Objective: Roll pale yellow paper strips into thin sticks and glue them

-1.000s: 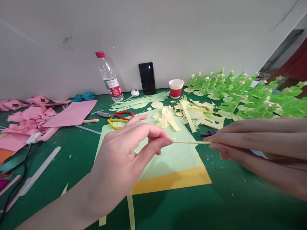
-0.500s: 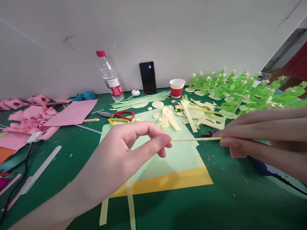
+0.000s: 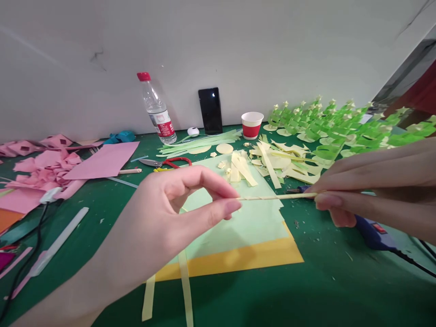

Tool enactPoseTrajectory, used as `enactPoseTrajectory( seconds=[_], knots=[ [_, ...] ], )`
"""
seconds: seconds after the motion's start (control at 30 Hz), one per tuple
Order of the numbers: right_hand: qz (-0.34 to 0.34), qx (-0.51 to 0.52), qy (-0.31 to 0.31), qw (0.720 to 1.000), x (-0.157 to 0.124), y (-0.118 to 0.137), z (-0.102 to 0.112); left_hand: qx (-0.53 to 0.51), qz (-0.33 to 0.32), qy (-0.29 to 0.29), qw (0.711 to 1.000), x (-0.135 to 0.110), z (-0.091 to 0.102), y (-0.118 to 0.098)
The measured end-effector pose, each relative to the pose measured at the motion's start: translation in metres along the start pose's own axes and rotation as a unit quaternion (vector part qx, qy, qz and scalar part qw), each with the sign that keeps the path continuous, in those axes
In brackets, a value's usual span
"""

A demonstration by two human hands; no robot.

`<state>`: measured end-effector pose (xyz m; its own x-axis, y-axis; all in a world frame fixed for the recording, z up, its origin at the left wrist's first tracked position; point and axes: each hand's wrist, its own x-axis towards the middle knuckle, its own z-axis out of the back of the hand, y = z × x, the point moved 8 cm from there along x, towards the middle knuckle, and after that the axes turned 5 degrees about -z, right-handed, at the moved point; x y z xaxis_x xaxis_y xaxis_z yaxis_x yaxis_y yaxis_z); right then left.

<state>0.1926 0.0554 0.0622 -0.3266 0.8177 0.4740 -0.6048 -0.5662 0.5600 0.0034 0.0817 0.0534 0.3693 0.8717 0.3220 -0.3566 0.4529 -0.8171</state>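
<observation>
A thin, pale yellow rolled paper stick (image 3: 275, 197) stretches level between my two hands, above the sheets. My left hand (image 3: 184, 213) pinches its left end between thumb and fingertips. At the other end my right hand (image 3: 371, 186) grips it between thumb and fingers. Below lie pale green paper sheets (image 3: 238, 227) over a yellow-orange sheet (image 3: 245, 263). Two pale yellow paper strips (image 3: 185, 290) come out from under my left wrist, toward the front. Red-handled scissors (image 3: 177, 161) lie partly hidden behind my left hand.
A water bottle (image 3: 158, 113), a black phone (image 3: 210, 111) and a paper cup (image 3: 251, 125) stand by the wall. Green paper plants (image 3: 330, 122) fill the back right, with paper scraps (image 3: 286, 159) nearby. Pink paper (image 3: 102, 159) lies left; a blue glue gun (image 3: 371, 234) sits under my right hand.
My left hand has moved slightly left and its fingers have closed in more. More of the stick now shows between my hands, and a spiral seam is visible on it.
</observation>
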Motion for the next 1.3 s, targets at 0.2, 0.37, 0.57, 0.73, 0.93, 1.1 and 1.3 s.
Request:
enactPoseTrajectory(
  seconds=[0.2,0.37,0.57,0.73,0.93,1.1,1.3],
  knots=[
    [-0.014,0.003,0.001,1.0,-0.003,-0.001,0.0,0.087,-0.101,-0.031,0.991,-0.004,0.001,-0.017],
    [-0.026,0.019,0.034,0.999,-0.003,0.0,-0.004,0.217,-0.21,-0.012,0.953,-0.012,-0.007,-0.034],
    [-0.03,0.01,0.028,0.999,-0.003,-0.002,-0.004,0.302,-0.226,-0.023,0.926,-0.019,-0.008,-0.037],
    [-0.029,-0.024,0.013,0.999,-0.006,0.002,-0.001,0.286,-0.223,-0.053,0.931,-0.018,-0.005,-0.039],
    [-0.043,-0.095,-0.062,0.993,-0.025,-0.007,0.006,0.283,-0.231,-0.038,0.93,-0.018,-0.006,-0.038],
    [-0.065,-0.145,-0.126,0.979,-0.058,-0.022,0.015,0.254,-0.215,-0.028,0.943,-0.009,-0.007,-0.032],
    [-0.009,-0.159,-0.136,0.978,-0.041,-0.004,0.011,0.177,-0.112,0.005,0.978,-0.001,-0.011,-0.019]
  ],
)
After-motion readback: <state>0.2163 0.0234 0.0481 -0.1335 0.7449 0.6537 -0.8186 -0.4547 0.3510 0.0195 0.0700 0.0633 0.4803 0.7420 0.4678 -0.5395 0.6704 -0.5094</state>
